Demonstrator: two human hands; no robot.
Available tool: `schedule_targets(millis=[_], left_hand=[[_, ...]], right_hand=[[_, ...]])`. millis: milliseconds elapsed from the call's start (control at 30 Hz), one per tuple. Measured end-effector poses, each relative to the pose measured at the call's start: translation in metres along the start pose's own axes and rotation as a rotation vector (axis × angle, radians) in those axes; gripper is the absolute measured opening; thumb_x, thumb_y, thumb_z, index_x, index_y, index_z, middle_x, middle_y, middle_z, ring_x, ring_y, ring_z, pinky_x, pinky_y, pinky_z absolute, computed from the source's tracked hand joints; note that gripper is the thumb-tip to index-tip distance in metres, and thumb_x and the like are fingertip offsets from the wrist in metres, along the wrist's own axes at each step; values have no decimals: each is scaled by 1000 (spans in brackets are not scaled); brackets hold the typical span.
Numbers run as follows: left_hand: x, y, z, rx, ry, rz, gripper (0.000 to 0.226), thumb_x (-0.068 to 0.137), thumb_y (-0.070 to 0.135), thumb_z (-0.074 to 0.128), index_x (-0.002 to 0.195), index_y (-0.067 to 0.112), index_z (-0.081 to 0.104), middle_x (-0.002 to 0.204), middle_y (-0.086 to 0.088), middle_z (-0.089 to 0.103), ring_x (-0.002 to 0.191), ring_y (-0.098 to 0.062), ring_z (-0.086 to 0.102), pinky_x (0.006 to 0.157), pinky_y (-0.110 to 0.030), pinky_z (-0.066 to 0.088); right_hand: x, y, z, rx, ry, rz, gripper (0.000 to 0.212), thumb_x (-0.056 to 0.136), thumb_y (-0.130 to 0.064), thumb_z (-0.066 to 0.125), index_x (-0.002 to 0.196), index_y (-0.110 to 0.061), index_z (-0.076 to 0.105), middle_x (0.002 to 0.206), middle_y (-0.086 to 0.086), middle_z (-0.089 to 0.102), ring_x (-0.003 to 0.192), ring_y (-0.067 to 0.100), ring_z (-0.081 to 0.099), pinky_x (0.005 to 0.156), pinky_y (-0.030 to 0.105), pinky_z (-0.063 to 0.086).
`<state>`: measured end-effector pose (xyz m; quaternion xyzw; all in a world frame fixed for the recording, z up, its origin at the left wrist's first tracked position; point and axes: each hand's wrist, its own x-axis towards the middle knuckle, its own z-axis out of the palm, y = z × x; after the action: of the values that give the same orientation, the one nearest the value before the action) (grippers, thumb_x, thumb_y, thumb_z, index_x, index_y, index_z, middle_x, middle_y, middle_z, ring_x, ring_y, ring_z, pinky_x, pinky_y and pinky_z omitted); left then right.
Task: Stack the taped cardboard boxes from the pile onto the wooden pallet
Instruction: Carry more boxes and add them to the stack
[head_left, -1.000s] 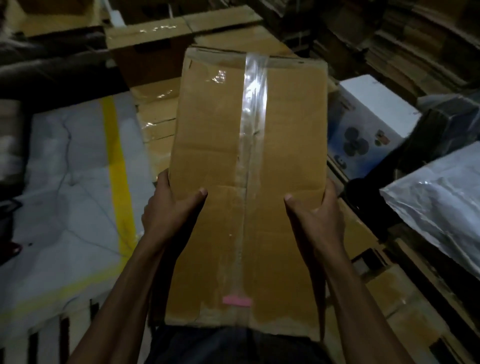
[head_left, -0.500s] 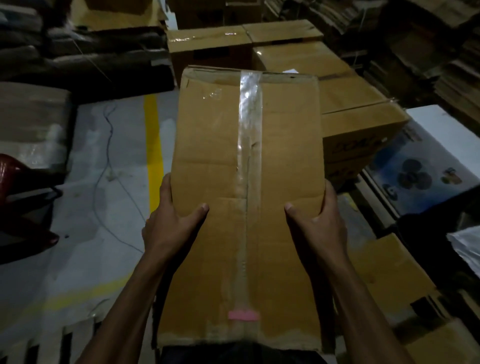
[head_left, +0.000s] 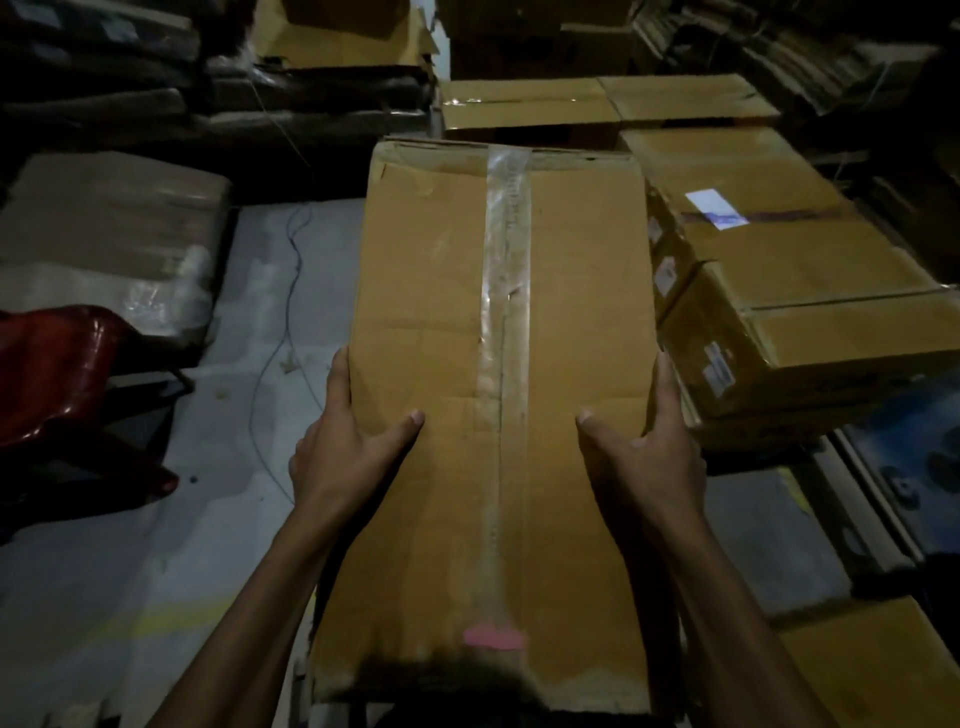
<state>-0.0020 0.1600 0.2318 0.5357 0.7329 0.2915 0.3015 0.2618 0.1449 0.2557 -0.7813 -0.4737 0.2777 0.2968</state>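
Head view: a long taped box (head_left: 498, 374) is held out in front of the body, above the grey floor (head_left: 171, 519), its far end near the stacked boxes (head_left: 779, 291). It is clamped from both sides. The left hand (head_left: 343, 447) and the right hand (head_left: 649, 447) are spread, with the thumbs laid on the top face and the fingers pressed on the side walls. The cardboard is judged stiff but creased, and probably not heavy, since it is carried by side pressure alone. The clear tape (head_left: 506, 291) is likely slippery, so the bare cardboard near the middle is the better place to hold. No pallet is clearly seen.
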Motion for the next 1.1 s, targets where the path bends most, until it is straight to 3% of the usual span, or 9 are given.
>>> schedule_targets(millis=[400, 767, 933, 1100], left_hand=[[236, 17, -22, -3, 40, 0, 103, 65, 80, 58, 147, 53, 4, 147, 5, 47, 126, -30, 53, 101, -57, 45], [401, 24, -49, 43, 7, 67, 97, 75, 68, 63, 151, 45, 7, 138, 3, 55, 118, -29, 57, 97, -51, 47], [497, 19, -60, 62, -94, 165, 97, 81, 61, 65, 154, 40, 6, 144, 3, 50, 125, -30, 53, 99, -45, 45], [586, 21, -86, 99, -235, 266, 98, 73, 72, 59, 151, 46, 4, 139, 1, 55, 117, -32, 58, 96, -48, 49]], right_hand=[[192, -119, 92, 54, -68, -9, 101, 84, -51, 71, 157, -41, 2, 161, 1, 29, 142, 33, 33, 111, 45, 30], [286, -206, 161, 76, 15, 48, 100, 84, -49, 72, 157, -41, 5, 160, 3, 32, 142, 34, 34, 109, 46, 33], [320, -243, 210, 86, 119, 128, 100, 83, -50, 73, 157, -41, 6, 160, 0, 32, 143, 32, 33, 110, 46, 31], [342, -291, 250, 109, 232, 218, 101, 80, -52, 75, 155, -47, 8, 159, -4, 34, 142, 32, 35, 110, 50, 32]])
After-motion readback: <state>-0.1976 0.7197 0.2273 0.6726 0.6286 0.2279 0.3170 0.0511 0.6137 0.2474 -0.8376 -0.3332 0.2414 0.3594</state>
